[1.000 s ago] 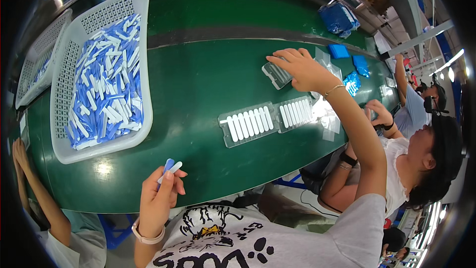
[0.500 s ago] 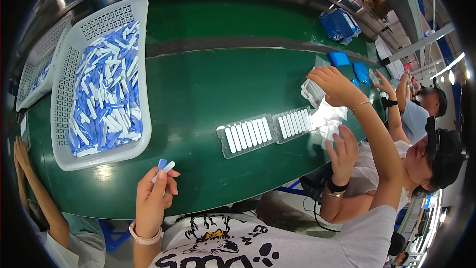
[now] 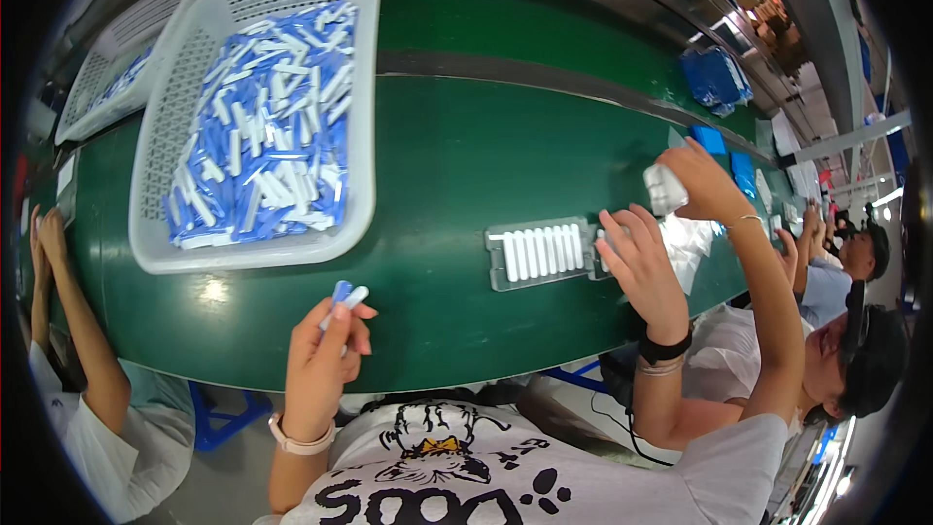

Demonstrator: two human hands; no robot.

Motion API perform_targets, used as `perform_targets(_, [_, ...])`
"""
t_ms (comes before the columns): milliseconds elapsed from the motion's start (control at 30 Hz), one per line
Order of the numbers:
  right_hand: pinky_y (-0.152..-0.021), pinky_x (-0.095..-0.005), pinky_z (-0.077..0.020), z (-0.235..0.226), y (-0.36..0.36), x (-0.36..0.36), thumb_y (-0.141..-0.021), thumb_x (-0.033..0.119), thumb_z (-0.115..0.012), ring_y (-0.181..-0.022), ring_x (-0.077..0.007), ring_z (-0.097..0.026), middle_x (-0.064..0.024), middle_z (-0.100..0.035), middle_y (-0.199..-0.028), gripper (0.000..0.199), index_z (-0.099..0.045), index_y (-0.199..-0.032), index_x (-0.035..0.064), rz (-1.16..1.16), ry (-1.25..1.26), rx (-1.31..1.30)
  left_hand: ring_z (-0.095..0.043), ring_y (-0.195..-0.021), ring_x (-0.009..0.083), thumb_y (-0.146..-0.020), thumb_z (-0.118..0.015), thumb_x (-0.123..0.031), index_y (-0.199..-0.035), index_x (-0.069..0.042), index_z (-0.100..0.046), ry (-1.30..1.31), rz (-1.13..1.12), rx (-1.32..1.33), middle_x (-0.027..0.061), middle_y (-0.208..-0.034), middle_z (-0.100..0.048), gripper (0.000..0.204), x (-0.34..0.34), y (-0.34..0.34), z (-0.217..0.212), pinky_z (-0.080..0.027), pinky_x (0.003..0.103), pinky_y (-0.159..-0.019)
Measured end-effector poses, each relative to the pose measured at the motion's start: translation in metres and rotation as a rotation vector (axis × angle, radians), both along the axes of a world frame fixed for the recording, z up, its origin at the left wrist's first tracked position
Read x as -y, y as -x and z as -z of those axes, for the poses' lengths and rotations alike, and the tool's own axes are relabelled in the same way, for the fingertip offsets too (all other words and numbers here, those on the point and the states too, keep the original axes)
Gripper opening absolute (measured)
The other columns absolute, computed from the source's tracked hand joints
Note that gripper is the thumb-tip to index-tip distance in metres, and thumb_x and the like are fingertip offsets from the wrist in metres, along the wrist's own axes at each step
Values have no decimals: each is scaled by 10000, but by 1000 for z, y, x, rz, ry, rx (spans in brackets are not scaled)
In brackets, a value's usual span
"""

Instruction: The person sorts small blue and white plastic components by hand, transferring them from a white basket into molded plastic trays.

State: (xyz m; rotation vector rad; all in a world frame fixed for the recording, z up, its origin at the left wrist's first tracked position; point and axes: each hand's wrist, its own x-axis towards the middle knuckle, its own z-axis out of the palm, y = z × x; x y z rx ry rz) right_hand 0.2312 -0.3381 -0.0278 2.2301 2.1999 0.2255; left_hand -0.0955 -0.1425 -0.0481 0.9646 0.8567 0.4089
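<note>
My left hand [image 3: 326, 355] is closed, pinching a few small blue-and-white sticks [image 3: 352, 299] above the table's near edge. At the right, my right hand [image 3: 705, 185] is closed on a clear plastic tray [image 3: 665, 191], its fingers partly hiding it; whether it is one tray or a stack I cannot tell. Between my hands, a clear tray [image 3: 498, 262] lies flat with a row of several white sticks [image 3: 544, 253]. A second tray sits against its right end, mostly covered by a co-worker's hand [image 3: 646, 267] wearing a black wristband.
A large white basket [image 3: 364, 165] full of loose blue and white sticks stands at the left, another basket [image 3: 83, 122] behind it. Clear bags [image 3: 692, 258] and blue packs [image 3: 742, 175] lie at right. Another person's hands [image 3: 49, 238] rest at the far left edge.
The view has swung left, so everything sits further right. The co-worker's hand has come over the second tray. Both my hands keep their hold.
</note>
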Motion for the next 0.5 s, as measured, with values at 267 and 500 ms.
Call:
perform_targets(267, [-810, -353, -496, -52, 32, -50, -700, 64, -641, -1010, -276, -557, -111, -564, -1070, 406, -525, -1086, 21, -50, -12, -140, -257, -440, -6, -1015, -408, -245, -1020, 15, -576, -51, 29, 23, 4, -679, -513, 310, -8, 11, -3, -187, 179, -391])
perform_targets(500, [-790, -343, -497, -28, 136, -146, -520, 265, -769, -956, -277, -535, -130, -534, -1067, 770, -506, -1172, -48, -527, 175, -163, -254, -441, -2, -1017, -401, -250, -1005, 21, -571, -18, -62, 41, 9, -683, -512, 320, -7, 36, 3, -183, 184, -393])
